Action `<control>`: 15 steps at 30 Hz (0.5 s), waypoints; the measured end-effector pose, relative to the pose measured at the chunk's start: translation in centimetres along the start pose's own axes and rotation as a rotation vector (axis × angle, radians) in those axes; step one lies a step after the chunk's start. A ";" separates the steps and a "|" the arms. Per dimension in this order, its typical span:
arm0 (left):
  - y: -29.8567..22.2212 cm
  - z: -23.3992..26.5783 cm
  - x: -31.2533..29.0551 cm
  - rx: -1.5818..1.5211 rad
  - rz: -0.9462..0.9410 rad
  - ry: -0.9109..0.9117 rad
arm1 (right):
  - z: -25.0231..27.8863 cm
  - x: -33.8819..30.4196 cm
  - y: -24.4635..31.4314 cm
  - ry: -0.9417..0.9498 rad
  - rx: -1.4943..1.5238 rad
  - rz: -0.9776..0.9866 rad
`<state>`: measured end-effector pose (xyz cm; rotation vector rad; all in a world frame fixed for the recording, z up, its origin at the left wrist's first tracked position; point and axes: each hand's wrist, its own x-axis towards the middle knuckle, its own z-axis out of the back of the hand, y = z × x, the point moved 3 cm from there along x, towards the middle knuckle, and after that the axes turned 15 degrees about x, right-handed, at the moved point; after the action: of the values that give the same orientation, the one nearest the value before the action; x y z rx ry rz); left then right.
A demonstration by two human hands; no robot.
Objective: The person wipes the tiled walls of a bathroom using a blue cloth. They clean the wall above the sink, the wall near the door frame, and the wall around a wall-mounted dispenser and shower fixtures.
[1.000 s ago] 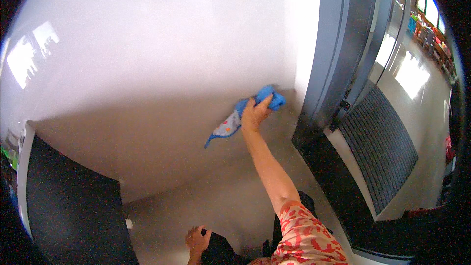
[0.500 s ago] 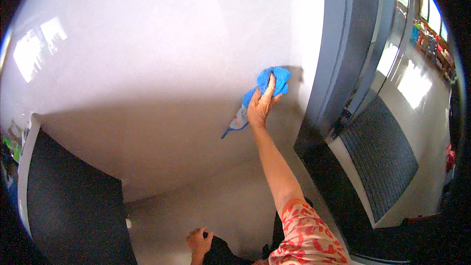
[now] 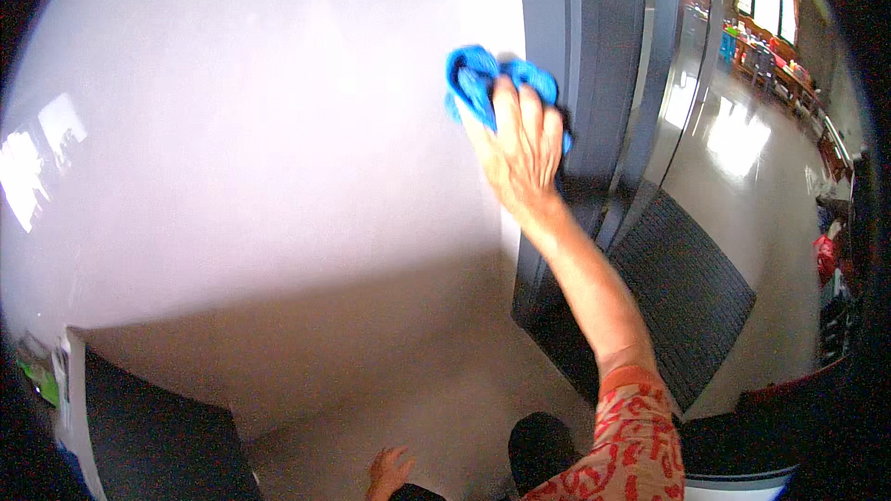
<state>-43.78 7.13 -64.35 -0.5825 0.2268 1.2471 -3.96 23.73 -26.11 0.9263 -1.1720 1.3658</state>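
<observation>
A bunched blue cloth (image 3: 471, 74) lies under the fingers of my right hand (image 3: 522, 150), which is closed on it. The cloth is at the corner where the white wall (image 3: 306, 83) meets the grey door frame (image 3: 548, 9). Parts of it bulge out on both sides of my fingers. My right arm stretches up from the lower right in a short patterned sleeve. Low down near the bottom edge, my left hand (image 3: 388, 471) hangs with its fingers apart and nothing in it.
A dark mat (image 3: 691, 288) lies on the shiny floor beyond the doorway. A dark panel with a pale edge (image 3: 158, 427) stands at the lower left. Far off at upper right, a table with various items (image 3: 766, 60) stands below windows.
My right hand has moved the cloth upward from the lower wall to beside the door frame. The cloth's hanging pale corner no longer shows. The whole view has shifted.
</observation>
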 end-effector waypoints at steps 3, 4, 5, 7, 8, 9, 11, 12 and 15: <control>-2.6 2.1 1.5 -0.045 -0.131 0.021 | -0.4 2.4 -1.7 0.243 -0.292 0.287; -3.4 2.8 2.0 -0.038 -0.145 0.045 | -0.2 2.4 -1.7 0.341 -0.308 0.308; -3.7 3.2 1.8 -0.027 -0.144 0.079 | 0.0 1.7 -1.2 0.447 -0.309 0.322; -5.4 4.5 0.8 -0.091 -0.170 0.053 | 0.5 0.9 -0.3 0.678 -0.275 0.386; -6.4 5.0 0.6 -0.116 -0.204 0.044 | 0.3 -0.6 -0.1 0.811 -0.258 0.429; -8.1 5.5 0.1 -0.115 -0.214 0.087 | 0.3 -2.3 -0.3 0.943 -0.237 0.476; -10.4 7.2 -2.2 -0.099 -0.230 0.183 | 1.4 -5.4 0.4 1.197 -0.200 0.546; -10.8 7.9 -4.0 -0.080 -0.203 0.262 | 1.0 -9.0 0.4 1.231 -0.131 0.517; -14.1 8.3 -5.6 -0.076 -0.168 0.371 | 3.3 -13.7 -3.1 1.368 0.327 0.212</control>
<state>-33.61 4.13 -50.70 -0.8808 0.4328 0.9822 0.68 17.34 -38.12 -0.0775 0.0207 1.8631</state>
